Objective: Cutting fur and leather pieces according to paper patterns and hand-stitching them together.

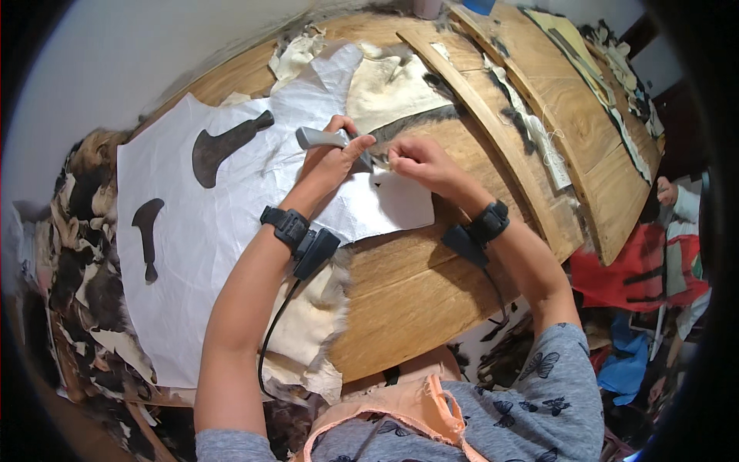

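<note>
No bins or boxes on the bench; nothing sits inside anything. The wooden worktable [431, 285] carries it all loose.

L hand [329, 158] is fisted round a grey-handled knife [322, 138], handle sticking out to the left, index finger laid along the top toward the blade end; the blade itself is hidden under the fingers. R hand [419, 162] sits just right of it, fingers curled & pinching the edge of a pale fur pelt [396, 88] where its dark hair fringe meets the white paper pattern sheet [200, 254]. Can't tell exactly what the fingertips pinch, too small. Both hands nearly touch at the cut point, mid-table.

Pattern sheet covers the left half of the table, w/ two dark axe-shaped cutouts [223, 146] in it. Another pelt pokes out under its lower edge, near the L forearm. Each wrist has a black strap w/ a small black unit; a cable runs down from the left one.

Around: a long curved wooden strip [493, 123] crosses the table right of the hands, w/ fur trimmings & offcuts beyond it. Heap of dark & tan fur scraps [77, 223] off the left edge. Far right, another person's hand [667, 191] by red cloth [623, 269].
</note>
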`<action>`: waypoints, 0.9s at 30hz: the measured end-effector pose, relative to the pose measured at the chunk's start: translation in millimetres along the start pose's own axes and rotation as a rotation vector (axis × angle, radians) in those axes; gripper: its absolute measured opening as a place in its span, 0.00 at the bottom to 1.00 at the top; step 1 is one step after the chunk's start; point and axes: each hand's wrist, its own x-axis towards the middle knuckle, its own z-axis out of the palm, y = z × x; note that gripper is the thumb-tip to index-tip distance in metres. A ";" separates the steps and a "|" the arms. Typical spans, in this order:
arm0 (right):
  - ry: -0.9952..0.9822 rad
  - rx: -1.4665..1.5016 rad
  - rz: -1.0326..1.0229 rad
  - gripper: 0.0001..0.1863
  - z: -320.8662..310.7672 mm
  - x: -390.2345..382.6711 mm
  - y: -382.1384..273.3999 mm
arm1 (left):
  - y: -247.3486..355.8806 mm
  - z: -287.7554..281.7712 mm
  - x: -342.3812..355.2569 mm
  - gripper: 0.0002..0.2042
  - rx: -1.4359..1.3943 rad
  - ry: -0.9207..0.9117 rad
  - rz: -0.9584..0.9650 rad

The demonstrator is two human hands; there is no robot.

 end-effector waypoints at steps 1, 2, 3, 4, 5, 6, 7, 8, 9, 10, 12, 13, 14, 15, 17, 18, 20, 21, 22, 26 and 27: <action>0.031 0.030 0.004 0.08 0.0 -8.9 -10.2 | 4.1 3.2 -2.2 0.20 -0.098 -0.014 -0.039; 0.064 0.059 0.008 0.07 -1.1 -19.3 -22.3 | 6.0 2.7 -2.8 0.20 -0.112 -0.008 -0.030; -0.033 0.118 0.037 0.07 -2.2 -32.9 -43.8 | 7.6 -0.1 -4.6 0.20 -0.151 -0.046 -0.053; -0.137 0.190 0.060 0.07 -1.4 -42.1 -63.6 | 6.4 -9.5 -7.0 0.20 -0.178 -0.076 -0.082; -0.361 0.202 0.109 0.11 -4.8 -49.7 -78.0 | -7.4 -17.8 -4.7 0.20 -0.227 -0.026 -0.035; -0.518 0.128 0.111 0.15 -11.4 -61.3 -90.2 | -2.5 -20.9 -6.0 0.20 -0.232 -0.039 -0.020; -0.489 -0.015 0.208 0.15 -13.2 -69.8 -98.0 | 2.9 -27.2 -8.8 0.21 -0.223 0.082 -0.069; -0.459 -0.155 0.300 0.16 -12.7 -76.1 -105.5 | 9.3 -32.0 -12.2 0.23 -0.211 0.205 -0.119; -0.434 -0.162 0.310 0.16 -11.9 -81.7 -105.3 | 31.5 -28.6 -26.6 0.25 -0.242 0.209 -0.131; -0.275 -0.277 0.222 0.15 -5.3 -81.0 -101.0 | 37.2 -35.2 -41.0 0.23 -0.227 0.146 -0.114; -0.102 -0.399 0.136 0.14 9.2 -74.8 -101.8 | 48.5 -44.2 -71.7 0.21 -0.070 -0.112 -0.095; 0.021 -0.403 -0.043 0.14 22.7 -68.2 -107.2 | 55.7 -47.3 -88.1 0.21 0.016 -0.184 -0.031; 0.144 -0.406 -0.220 0.15 36.9 -61.5 -113.5 | 64.2 -49.7 -103.2 0.21 0.101 -0.258 0.034; 0.148 -0.359 -0.324 0.16 49.5 -56.2 -119.6 | 75.7 -50.0 -116.1 0.20 0.146 -0.280 0.013; 0.144 -0.338 -0.542 0.18 73.5 -46.3 -125.7 | 97.2 -48.6 -135.4 0.16 0.250 -0.281 0.094; 0.126 -0.354 -0.669 0.19 88.6 -38.6 -125.8 | 105.1 -52.6 -145.6 0.14 0.318 -0.243 0.191; 0.058 -0.327 -0.667 0.18 116.9 -22.5 -128.6 | 105.2 -69.8 -161.4 0.10 0.482 -0.164 0.431; -0.022 -0.222 -0.580 0.17 134.5 -12.3 -134.1 | 106.2 -81.4 -172.9 0.09 0.523 -0.103 0.393; -0.102 -0.124 -0.484 0.15 148.2 -3.5 -137.4 | 104.2 -89.0 -180.9 0.08 0.553 -0.041 0.355; -0.114 0.038 -0.519 0.13 192.6 27.2 -150.0 | 102.9 -119.4 -204.0 0.12 0.554 0.142 0.173; -0.061 0.014 -0.520 0.12 195.5 38.8 -147.6 | 109.0 -126.8 -206.2 0.16 0.592 0.087 0.055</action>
